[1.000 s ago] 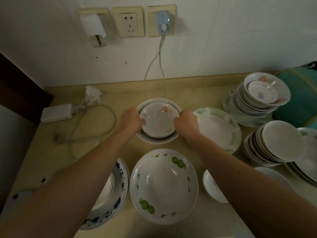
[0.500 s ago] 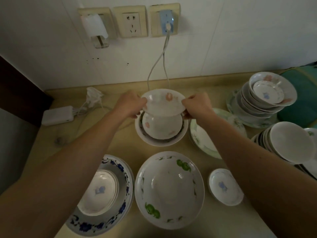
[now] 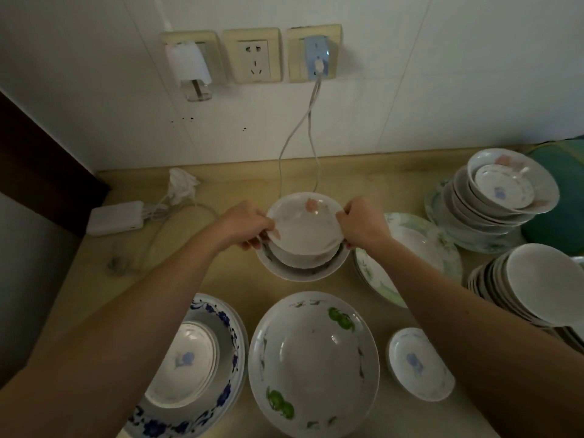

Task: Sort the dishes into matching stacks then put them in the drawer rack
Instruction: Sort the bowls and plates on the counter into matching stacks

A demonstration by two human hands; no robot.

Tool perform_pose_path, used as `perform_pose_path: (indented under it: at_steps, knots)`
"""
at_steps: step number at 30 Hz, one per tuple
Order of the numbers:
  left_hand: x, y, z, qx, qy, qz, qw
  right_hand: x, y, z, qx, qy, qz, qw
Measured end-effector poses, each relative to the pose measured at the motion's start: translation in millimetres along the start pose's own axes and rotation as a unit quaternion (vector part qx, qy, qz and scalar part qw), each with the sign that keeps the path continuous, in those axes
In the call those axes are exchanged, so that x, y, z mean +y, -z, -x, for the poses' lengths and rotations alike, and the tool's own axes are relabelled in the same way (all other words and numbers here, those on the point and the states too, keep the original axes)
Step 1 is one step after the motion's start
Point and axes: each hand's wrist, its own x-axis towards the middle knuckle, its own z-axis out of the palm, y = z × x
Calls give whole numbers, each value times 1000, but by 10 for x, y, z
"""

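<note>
Small white shallow ceramic bowl with pink flower (image 3: 303,226) pinched at opposite rims: left hand (image 3: 249,227), right hand (image 3: 360,222); held level directly above larger white bowl (image 3: 303,268), both hands equally near

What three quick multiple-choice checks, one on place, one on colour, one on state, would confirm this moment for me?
1. Where is the large bowl with green motifs?
A. At the near edge, between the blue-rimmed plate and a small dish
B. On the tall bowl stack
C. Against the wall

2. What colour is the flower on the small bowl being held?
A. Blue
B. Pink
C. Green

3. How is that small bowl held?
A. It lies alone on the counter
B. One hand only
C. Left hand and right hand grip opposite rims

Answers: 1 A, it sits nearest the camera between those two; 2 B, a pink flower shows at its far rim; 3 C, fingers curl over both sides above a wider bowl.
</note>
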Motion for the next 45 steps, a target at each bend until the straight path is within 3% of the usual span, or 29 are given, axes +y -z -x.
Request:
perform_pose_path:
  at_steps: [7,27,31,45]
  knots:
    - [-147,-171,-109,42,-3,-44,998,97,-129,-13,18,20,106,994]
    - [-203,-357,-162,121,19,-83,989,96,-184,-82,-44,0,138,989]
    - [-114,-418,-174,142,14,-138,980,83,-212,-96,-53,0,156,986]
    - [79,-382,-129,64,88,-63,992,83,-165,-63,-43,12,80,996]
